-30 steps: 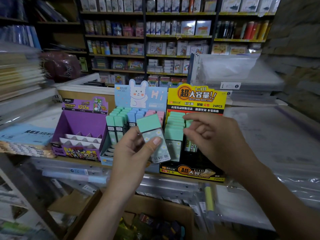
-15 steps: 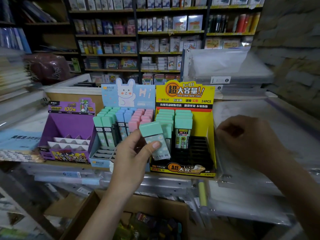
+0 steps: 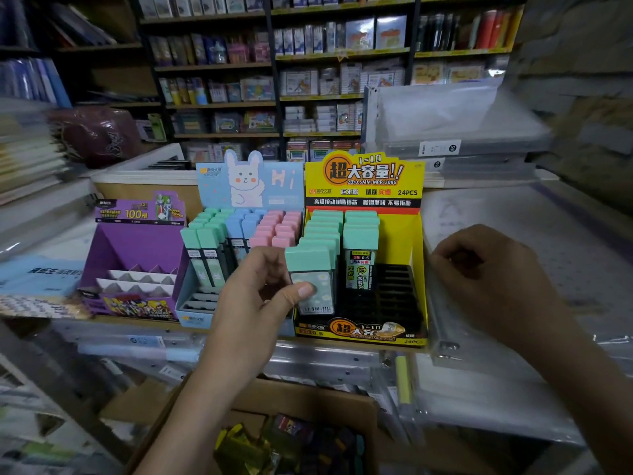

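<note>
Item: mint-capped lead case (image 3: 313, 279), pinched by my left hand (image 3: 253, 303), fingers and thumb, just before the yellow display box (image 3: 416, 241). My right hand (image 3: 493, 279) has pulled away rightward, fingers loosely curled, empty. I judge this case slots in next.

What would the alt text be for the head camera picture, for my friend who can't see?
A person's left hand pinches a mint-capped lead case in front of a yellow display box in a shop. The right hand, loosely curled and empty, hovers beside the box. A blue bunny box and a purple box stand left of it.
</note>
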`<state>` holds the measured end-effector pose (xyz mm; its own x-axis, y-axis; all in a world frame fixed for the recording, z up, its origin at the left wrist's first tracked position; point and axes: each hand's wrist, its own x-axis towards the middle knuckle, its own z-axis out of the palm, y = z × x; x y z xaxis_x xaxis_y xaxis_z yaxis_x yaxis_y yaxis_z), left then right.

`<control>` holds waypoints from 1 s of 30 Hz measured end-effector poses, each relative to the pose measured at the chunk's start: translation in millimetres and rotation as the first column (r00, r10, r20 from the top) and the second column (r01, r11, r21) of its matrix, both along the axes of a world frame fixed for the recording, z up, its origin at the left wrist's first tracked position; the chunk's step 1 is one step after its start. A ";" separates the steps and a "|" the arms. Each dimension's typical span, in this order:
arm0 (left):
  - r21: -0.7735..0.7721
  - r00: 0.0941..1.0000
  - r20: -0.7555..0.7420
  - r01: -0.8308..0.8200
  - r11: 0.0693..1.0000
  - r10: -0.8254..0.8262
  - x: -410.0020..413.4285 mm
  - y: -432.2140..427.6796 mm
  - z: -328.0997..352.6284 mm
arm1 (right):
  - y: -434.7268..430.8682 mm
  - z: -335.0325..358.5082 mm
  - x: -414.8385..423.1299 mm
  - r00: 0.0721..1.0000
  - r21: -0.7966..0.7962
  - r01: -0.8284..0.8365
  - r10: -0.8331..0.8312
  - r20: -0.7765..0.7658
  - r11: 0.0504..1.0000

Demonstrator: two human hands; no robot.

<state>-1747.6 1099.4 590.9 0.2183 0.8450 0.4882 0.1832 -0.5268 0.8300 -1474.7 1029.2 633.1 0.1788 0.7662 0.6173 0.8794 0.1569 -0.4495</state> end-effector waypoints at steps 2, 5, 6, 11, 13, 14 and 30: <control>0.010 1.000 -0.006 -0.024 1.000 0.024 -0.7 0.2 0.8 | -0.5 -0.3 -0.1 1.000 0.001 0.000 0.000 -0.006 1.000; -0.005 1.000 -0.015 -0.027 1.000 0.027 -3.3 -0.2 1.5 | -0.9 -0.5 -0.4 1.000 0.000 -0.006 0.006 -0.015 1.000; -0.008 0.999 -0.037 -0.038 0.999 0.038 -3.5 -0.5 1.5 | -0.7 -0.8 -0.2 1.000 0.004 -0.006 0.006 -0.023 1.000; 0.016 0.983 -0.136 -0.123 0.992 0.124 -1.2 -1.9 -0.2 | 1.6 -3.1 0.9 1.000 0.027 -0.002 0.002 -0.023 1.000; 0.065 0.969 -0.152 -0.188 0.980 0.196 0.8 -3.8 -0.3 | 1.6 -3.4 1.1 1.000 0.026 0.002 -0.002 -0.017 1.000; 0.097 0.958 -0.164 -0.221 0.971 0.234 2.1 -5.1 0.0 | 1.5 -3.8 1.4 1.000 0.024 0.002 -0.001 -0.023 1.000; 0.208 0.896 -0.284 -0.290 0.934 0.341 11.8 -20.6 4.0 | 1.6 -4.2 2.1 1.000 0.066 0.012 -0.013 0.013 0.998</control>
